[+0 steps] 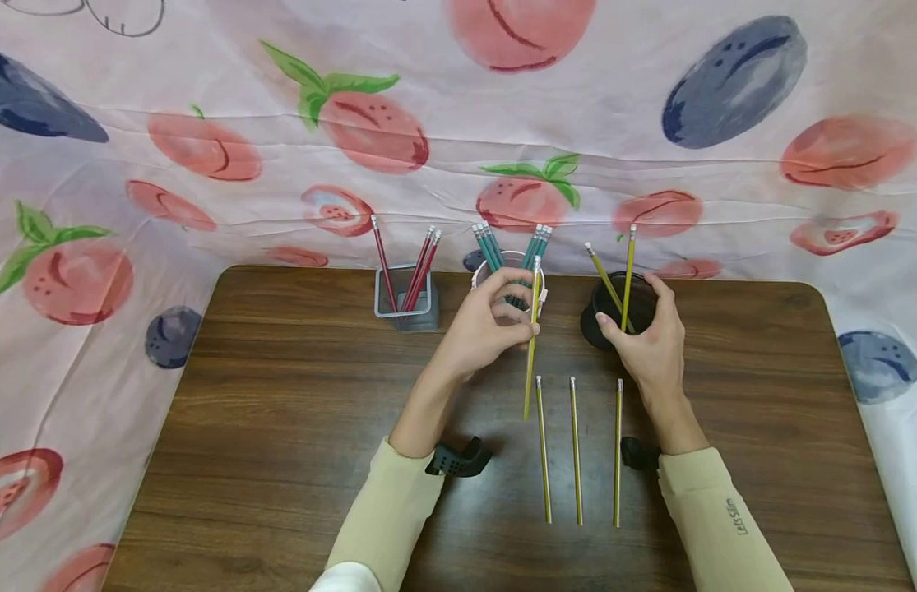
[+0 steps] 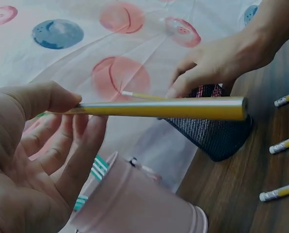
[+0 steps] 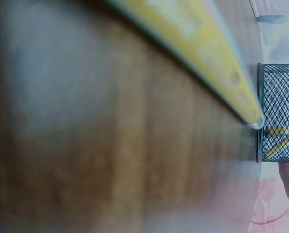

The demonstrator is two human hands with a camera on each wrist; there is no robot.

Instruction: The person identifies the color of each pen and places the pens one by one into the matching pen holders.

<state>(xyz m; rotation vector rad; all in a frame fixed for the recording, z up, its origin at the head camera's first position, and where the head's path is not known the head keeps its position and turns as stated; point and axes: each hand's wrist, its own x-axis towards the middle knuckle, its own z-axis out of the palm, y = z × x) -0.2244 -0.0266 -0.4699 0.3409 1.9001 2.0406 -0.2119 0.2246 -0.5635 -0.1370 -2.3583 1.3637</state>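
Note:
My left hand (image 1: 488, 316) pinches a yellow pencil (image 1: 530, 370) between thumb and fingers, eraser end up, in front of the pink bucket (image 2: 135, 194). In the left wrist view this pencil (image 2: 183, 108) crosses the picture with its flat end toward the mesh cup. Over on the right, my right hand (image 1: 654, 345) grips the black mesh pen cup (image 1: 597, 329) around its side. Two yellow pencils (image 1: 628, 271) lean inside that cup, also visible through the mesh (image 3: 280, 87) in the right wrist view.
Three yellow pencils (image 1: 576, 452) lie spaced apart on the wooden table (image 1: 280, 411), between my forearms. Green pencils (image 1: 535, 242) stand in the pink bucket. A clear square holder (image 1: 417, 321) with red pencils (image 1: 424, 271) stands left of it. Fruit-print cloth (image 1: 428, 189) hangs behind the table.

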